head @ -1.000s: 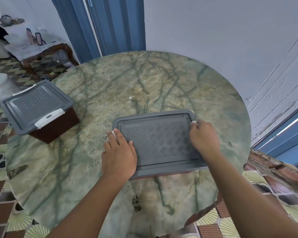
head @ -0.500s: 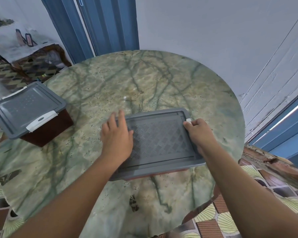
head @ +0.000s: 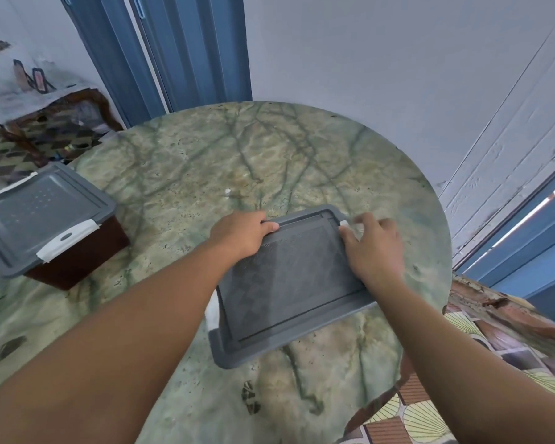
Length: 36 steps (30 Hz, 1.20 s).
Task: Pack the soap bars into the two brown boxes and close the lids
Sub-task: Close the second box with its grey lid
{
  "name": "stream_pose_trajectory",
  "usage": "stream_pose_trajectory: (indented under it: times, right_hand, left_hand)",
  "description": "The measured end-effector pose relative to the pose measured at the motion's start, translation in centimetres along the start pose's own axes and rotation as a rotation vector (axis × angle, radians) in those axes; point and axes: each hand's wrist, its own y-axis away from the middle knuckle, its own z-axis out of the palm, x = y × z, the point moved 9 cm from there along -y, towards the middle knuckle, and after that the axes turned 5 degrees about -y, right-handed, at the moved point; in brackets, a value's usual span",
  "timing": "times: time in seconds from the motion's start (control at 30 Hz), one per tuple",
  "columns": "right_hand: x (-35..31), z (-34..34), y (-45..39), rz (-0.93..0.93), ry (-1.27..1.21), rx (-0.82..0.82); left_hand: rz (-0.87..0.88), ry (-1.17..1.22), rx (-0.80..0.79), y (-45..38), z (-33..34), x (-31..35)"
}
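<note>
Round green marble table bears two grey-lidded brown boxes

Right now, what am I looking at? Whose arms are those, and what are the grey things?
The camera sits on a person's head and looks down, so the arms are that person's own. They stand at a round green marble table. The grey things are lids on two brown boxes. The near box sits in front of them. The left hand grips the lid's far left corner. The right hand rests on its right edge, by a white clip. The far box sits at the left, lid on. No soap shows.
</note>
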Motion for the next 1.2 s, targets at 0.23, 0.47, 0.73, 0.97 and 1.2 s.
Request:
stream_pose_trajectory:
  times: [0.23, 0.47, 0.73, 0.97, 1.2]
  right_hand:
    - [0.5, 1.7, 1.9, 0.148, -0.208, 0.021]
    - [-0.5, 6.3, 4.2, 0.237, -0.425, -0.223]
    - [-0.9, 6.1, 3.8, 0.162, -0.306, -0.198]
    - [-0.7, 6.4, 2.5, 0.158, -0.225, -0.178]
    - [-1.4, 6.9, -0.5, 0.15, -0.193, -0.143]
  left_hand:
    - [-0.266, 0.116, 0.121, 2.9, 1.0, -6.0]
    - [-0.424, 0.479, 0.195, 5.4, 3.4, -7.7]
    - [-0.372, 0.568, 0.158, 4.5, 4.0, -7.7]
    - [-0.333, 0.524, 0.164, 2.9, 4.1, -7.9]
    - [-0.308, 0.495, 0.176, -0.4, 3.0, -7.5]
